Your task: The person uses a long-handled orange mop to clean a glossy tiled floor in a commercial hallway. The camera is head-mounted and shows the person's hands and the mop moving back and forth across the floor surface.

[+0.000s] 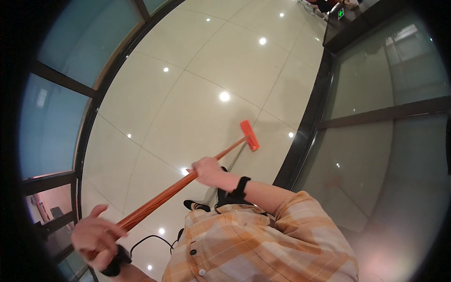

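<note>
A long-handled floor brush [165, 195] with a wood-grain handle slants across the view, its narrow red head [249, 135] on the tiled floor. My right hand [210, 172] is closed around the middle of the handle. Near the handle's upper end, at the lower left, my left hand [97, 236] holds it loosely, with a finger raised and some blur. Both wrists wear black bands. Whether bristles touch the floor cannot be told.
Glossy floor tiles [197, 102] reflect ceiling lights. Dark-framed glass panels [56, 123] line the left, and more glass [356, 155] stands along the right above a black base strip [306, 123]. A black cable [144, 238] hangs beside my shirt. Part of a person [322, 5] shows at the top right.
</note>
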The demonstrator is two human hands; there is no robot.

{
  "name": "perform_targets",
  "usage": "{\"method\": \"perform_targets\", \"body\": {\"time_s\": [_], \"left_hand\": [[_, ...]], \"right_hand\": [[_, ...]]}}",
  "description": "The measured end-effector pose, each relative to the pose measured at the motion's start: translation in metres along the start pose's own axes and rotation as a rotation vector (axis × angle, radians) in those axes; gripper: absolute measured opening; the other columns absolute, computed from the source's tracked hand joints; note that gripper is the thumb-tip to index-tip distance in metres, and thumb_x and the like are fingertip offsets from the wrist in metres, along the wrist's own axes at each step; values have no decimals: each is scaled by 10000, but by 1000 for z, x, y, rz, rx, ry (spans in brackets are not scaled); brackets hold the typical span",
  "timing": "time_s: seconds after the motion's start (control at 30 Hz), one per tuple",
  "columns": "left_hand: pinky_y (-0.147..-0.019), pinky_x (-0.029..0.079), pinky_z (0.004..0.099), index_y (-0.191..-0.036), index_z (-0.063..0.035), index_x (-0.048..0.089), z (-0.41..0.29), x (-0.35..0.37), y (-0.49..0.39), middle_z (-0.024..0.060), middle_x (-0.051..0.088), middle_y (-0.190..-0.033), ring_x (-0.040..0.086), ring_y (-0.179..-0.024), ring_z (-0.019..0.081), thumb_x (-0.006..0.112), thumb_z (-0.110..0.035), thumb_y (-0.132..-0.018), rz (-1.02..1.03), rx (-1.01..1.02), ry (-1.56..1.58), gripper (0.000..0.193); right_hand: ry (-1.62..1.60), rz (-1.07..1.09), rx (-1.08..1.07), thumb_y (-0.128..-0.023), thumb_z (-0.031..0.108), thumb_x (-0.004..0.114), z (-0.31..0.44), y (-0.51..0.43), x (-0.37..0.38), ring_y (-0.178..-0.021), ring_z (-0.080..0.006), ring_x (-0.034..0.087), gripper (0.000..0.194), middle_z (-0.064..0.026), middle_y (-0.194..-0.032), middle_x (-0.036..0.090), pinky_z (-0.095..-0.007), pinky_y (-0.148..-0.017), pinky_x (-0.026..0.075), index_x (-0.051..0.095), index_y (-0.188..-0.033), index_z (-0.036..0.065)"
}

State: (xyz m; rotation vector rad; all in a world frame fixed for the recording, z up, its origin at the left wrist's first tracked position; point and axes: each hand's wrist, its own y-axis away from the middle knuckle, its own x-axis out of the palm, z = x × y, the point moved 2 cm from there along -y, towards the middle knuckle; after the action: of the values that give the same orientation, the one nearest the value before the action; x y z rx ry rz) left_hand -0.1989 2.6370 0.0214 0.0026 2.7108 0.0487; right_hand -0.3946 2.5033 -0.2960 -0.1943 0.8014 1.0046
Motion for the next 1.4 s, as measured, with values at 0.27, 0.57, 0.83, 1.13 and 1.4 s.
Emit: {"method": "perform_targets", "body": {"time_s": [0.27,0.57,0.83,1.13,1.4], "left_hand": [[-976,349,416,-529,-150,535,-6,2,-8,-19,544,-492,695,-672,223,638,-211,-788,575,402,266,286],[-778,432,369,-614,-7,479,99,145,-36,49,511,-644,503,-739,251,537,-7,-836,196,-66,708,230],[-890,436,468,-492,-36,464,68,72,21,70,498,-517,578,-596,260,593,-74,-688,-113,-141,449,238],[-705,500,332,-483,-113,434,19,-43,165,-8,488,-436,502,-386,132,616,-145,-709,-467,117,229,292],[-587,471,342,-490,-96,443,35,-56,196,2,503,-466,515,-417,158,553,-57,-708,-265,250,355,248]], "right_hand": [[-30,-28,-63,-857,350,570,19,14,-26,-668,-372,600,341,-164,-642,603,-463,-620,472,622,-693,55],[256,-62,367,-835,367,593,-178,96,-25,-739,-361,607,330,-161,-722,631,-460,-691,478,644,-694,73],[229,-72,198,-807,240,588,-112,46,35,-761,-354,617,208,-166,-710,636,-455,-730,475,682,-721,76],[6,96,-233,-712,129,582,106,-49,107,-741,-338,613,83,-133,-685,627,-453,-772,454,644,-672,92],[226,153,-237,-787,234,591,107,-16,126,-773,-331,610,166,-123,-722,632,-467,-822,449,636,-705,97]]}}
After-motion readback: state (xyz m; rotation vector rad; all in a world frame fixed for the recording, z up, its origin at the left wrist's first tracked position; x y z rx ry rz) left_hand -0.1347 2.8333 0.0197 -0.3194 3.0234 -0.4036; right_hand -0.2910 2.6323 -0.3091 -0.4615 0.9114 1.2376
